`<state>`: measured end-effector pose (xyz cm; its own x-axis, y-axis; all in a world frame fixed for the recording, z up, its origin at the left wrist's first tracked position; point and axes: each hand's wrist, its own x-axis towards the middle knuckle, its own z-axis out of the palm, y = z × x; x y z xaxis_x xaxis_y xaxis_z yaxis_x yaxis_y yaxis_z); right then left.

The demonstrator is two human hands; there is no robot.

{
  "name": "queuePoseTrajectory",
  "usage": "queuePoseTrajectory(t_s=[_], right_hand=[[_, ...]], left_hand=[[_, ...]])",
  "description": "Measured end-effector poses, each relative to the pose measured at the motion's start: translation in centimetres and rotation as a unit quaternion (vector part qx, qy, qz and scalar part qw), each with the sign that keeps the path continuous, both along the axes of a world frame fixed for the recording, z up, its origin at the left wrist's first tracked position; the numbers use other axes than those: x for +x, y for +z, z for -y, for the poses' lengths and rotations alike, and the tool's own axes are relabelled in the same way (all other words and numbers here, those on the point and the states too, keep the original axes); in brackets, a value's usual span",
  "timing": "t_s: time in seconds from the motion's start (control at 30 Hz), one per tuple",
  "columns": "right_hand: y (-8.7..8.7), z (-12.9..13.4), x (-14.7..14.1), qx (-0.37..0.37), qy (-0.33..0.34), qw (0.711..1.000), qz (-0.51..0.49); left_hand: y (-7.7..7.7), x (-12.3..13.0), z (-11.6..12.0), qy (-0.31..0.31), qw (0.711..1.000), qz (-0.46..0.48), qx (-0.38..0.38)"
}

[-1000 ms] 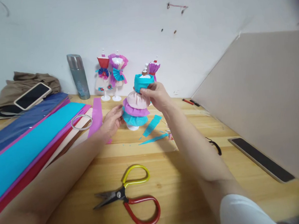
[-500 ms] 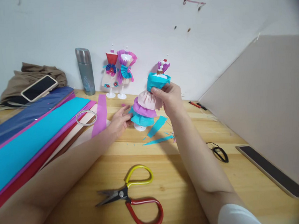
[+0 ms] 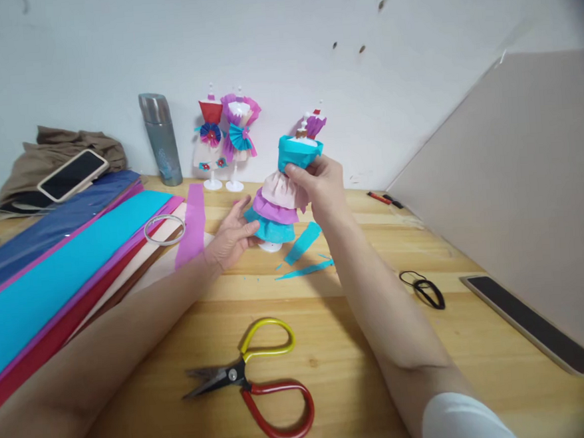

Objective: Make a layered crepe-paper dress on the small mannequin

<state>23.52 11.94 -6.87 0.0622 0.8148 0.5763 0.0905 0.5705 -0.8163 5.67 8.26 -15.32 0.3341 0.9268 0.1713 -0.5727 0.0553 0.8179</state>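
Observation:
A small dress form (image 3: 282, 189) wears a blue top and a tiered skirt in pale pink, purple and blue; it leans to the right over its white base. My right hand (image 3: 319, 180) pinches it at the waist, just under the blue top. At the lower left of the skirt is my left hand (image 3: 236, 236), fingers apart, the thumb against the blue tier. Blue paper scraps (image 3: 302, 243) lie right of the base.
Scissors (image 3: 237, 373) with yellow and red handles lie in front. Coloured paper sheets (image 3: 74, 251) and a ring of tape (image 3: 165, 230) are at left. Two dressed forms (image 3: 211, 134) and a bottle (image 3: 160, 141) stand behind; a black cord (image 3: 427, 289) lies at right.
The whole view has shifted slightly. The fingers of my left hand have spread a little more beside the skirt; my right hand keeps its hold on the form.

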Motion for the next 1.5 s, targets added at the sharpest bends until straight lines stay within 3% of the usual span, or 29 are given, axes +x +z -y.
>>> queuePoseTrajectory(t_s=[0.5,0.67,0.73,0.8,0.93,1.0,1.07,1.3,1.5], right_hand=[[0.0,-0.3,-0.1,0.001,-0.011,1.0,-0.021],[-0.1,-0.4,-0.2,0.012,-0.014,1.0,-0.013],[-0.2,-0.5,-0.3,0.02,-0.02,1.0,-0.006],[-0.2,-0.6,-0.4,0.031,-0.027,0.999,0.003],[-0.1,-0.7,-0.4,0.053,-0.064,0.997,0.011],[-0.1,-0.7,-0.5,0.056,-0.076,0.995,0.009],[0.0,-0.7,-0.5,0.053,-0.077,0.996,0.009],[-0.1,-0.5,-1.0,0.037,-0.084,0.996,0.015],[-0.1,-0.3,-1.1,0.058,-0.091,0.994,0.035]], left_hand=[[-1.4,0.1,-1.0,0.092,0.995,-0.016,-0.025],[-1.9,-0.2,-1.5,0.109,0.989,0.004,-0.101],[-1.8,-0.6,-1.9,0.08,0.986,-0.01,-0.148],[-1.6,-1.1,-2.3,0.009,0.986,-0.026,-0.161],[-1.1,-1.5,-2.0,-0.175,0.981,-0.042,-0.073],[-1.0,-1.0,-1.4,-0.206,0.977,-0.04,-0.031],[-0.9,-0.4,-0.7,-0.186,0.982,-0.032,-0.019],[-0.4,0.9,0.2,-0.02,0.995,-0.061,-0.079],[-0.4,1.1,0.3,0.005,0.992,-0.093,-0.089]])
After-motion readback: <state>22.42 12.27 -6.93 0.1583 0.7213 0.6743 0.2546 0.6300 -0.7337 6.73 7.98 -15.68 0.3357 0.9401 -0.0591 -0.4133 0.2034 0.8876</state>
